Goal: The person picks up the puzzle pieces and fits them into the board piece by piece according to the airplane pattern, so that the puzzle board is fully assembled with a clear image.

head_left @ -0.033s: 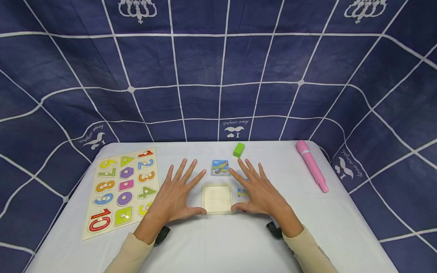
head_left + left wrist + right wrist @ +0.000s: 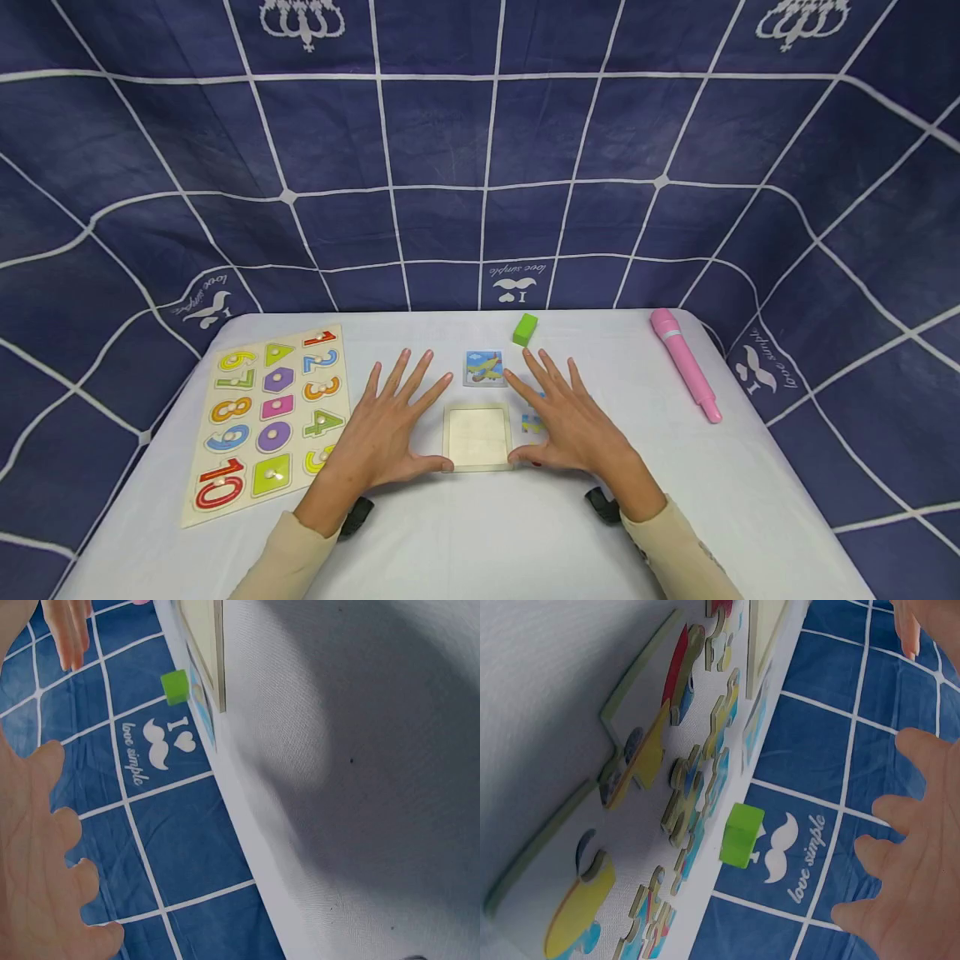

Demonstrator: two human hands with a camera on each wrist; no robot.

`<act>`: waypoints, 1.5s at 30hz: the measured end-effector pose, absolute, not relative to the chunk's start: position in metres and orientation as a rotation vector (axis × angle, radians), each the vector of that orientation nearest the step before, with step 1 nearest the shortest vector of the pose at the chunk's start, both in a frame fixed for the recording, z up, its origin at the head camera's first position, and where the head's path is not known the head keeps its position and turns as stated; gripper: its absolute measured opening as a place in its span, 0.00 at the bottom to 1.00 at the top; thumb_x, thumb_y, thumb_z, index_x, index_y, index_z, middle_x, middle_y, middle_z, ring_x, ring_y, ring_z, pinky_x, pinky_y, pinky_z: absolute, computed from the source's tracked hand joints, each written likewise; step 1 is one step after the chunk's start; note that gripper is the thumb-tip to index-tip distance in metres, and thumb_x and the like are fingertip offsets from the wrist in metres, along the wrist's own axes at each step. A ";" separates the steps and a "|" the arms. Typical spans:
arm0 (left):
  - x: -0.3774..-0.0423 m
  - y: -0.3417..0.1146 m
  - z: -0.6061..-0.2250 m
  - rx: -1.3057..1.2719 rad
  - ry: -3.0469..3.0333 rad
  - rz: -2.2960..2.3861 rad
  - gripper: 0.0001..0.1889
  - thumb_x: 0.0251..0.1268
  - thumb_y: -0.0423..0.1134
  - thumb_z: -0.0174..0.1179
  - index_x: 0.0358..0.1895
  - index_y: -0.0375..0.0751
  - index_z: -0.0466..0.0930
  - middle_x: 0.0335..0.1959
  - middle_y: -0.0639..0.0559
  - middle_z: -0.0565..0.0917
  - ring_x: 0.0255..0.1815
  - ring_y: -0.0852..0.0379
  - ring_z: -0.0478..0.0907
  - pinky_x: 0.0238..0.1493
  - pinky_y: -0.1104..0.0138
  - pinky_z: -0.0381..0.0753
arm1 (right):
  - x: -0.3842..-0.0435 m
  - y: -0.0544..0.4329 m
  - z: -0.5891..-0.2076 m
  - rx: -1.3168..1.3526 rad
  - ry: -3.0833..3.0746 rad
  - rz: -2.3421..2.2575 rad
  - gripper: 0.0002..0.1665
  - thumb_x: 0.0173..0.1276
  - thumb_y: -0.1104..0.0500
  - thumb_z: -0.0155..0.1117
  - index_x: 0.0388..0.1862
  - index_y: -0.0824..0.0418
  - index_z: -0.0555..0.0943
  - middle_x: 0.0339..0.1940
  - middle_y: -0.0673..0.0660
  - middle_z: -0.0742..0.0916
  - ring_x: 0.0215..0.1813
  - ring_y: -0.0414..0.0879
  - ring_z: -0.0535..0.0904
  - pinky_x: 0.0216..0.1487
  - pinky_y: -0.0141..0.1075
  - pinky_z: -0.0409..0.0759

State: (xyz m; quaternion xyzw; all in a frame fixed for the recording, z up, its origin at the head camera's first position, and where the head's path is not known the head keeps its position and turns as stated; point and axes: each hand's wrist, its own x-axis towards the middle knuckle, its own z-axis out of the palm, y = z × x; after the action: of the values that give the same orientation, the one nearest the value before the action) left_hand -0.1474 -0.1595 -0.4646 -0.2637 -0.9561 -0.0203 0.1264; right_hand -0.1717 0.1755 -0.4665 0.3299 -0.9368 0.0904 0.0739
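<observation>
Nothing has visibly changed vs. the prior head frame: L hand (image 2: 378, 435) & R hand (image 2: 573, 427) are in the same spots, w/ the wooden tray (image 2: 477, 437) btwn them. By judgement, that means no progress over that gap; w/ 0 pcs in the tray, work on the jigsaw pcs (image 2: 533, 423) looks not yet begun.

Hands: 2, each w/ fingers spread wide and thumb pointing in at the tray's near corners, both holding nothing. L thumb tip is right by the near L corner, R thumb tip by the near R; can't tell if they touch it.

Counts: 1 tray, approx. mid worktop (image 2: 465, 533). 1 airplane pic tile (image 2: 484, 367) just beyond it. Jigsaw pcs lie R of the tray, partly hidden by R hand in the head view; the R wrist view shows at least 6, but they overlap & run out of frame, so exact no. can't be told. 1 number board (image 2: 257, 396) on the L side, w/ 10 number pcs (image 2: 231, 408) (1 to 10; the 5 partly behind L hand) + 5 shape pcs (image 2: 273, 437), all seated. 1 green block (image 2: 525, 329) nr the far edge. 1 pink mic-like stick (image 2: 687, 365), far R, well apart from the rest. 2 dark wrist devices (image 2: 356, 517), 2 beige sleeves (image 2: 288, 554). Blue grid curtain (image 2: 435, 133) behind & at the sides.
</observation>
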 end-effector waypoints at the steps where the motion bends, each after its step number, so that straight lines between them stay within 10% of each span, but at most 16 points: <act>1: -0.147 -0.160 -0.465 -0.769 -2.785 -0.061 0.65 0.47 0.91 0.56 0.88 0.63 0.54 0.92 0.49 0.43 0.90 0.36 0.42 0.84 0.32 0.46 | -0.172 0.176 -0.467 0.991 -2.812 0.272 0.72 0.56 0.15 0.69 0.91 0.41 0.52 0.92 0.58 0.50 0.91 0.61 0.43 0.84 0.70 0.43; 14: -0.147 -0.161 -0.469 -0.825 -2.799 -0.126 0.64 0.48 0.88 0.61 0.88 0.61 0.55 0.91 0.47 0.48 0.90 0.36 0.46 0.84 0.35 0.49 | -0.173 0.180 -0.469 0.978 -2.851 0.285 0.70 0.57 0.17 0.71 0.91 0.43 0.55 0.92 0.59 0.54 0.90 0.62 0.48 0.84 0.69 0.50; 31: -0.150 -0.162 -0.475 -0.987 -2.759 -0.363 0.59 0.48 0.79 0.74 0.84 0.58 0.67 0.83 0.45 0.69 0.76 0.39 0.75 0.71 0.43 0.79 | -0.182 0.187 -0.470 0.957 -2.857 0.362 0.59 0.66 0.31 0.76 0.89 0.47 0.61 0.85 0.60 0.70 0.82 0.59 0.70 0.78 0.59 0.71; 45: -0.146 -0.157 -0.479 -0.950 -2.961 -0.384 0.55 0.54 0.79 0.70 0.84 0.58 0.68 0.88 0.47 0.60 0.87 0.36 0.57 0.81 0.37 0.62 | -0.191 0.188 -0.474 0.882 -2.907 0.330 0.50 0.69 0.31 0.72 0.84 0.49 0.70 0.82 0.60 0.75 0.84 0.61 0.66 0.84 0.68 0.52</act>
State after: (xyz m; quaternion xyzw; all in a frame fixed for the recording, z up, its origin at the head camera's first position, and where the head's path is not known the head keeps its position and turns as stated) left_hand -0.1464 -0.1565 -0.4790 -0.3033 -0.9450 -0.1224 0.0042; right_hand -0.1905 0.1876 -0.4744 0.2883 -0.9505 0.1080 0.0428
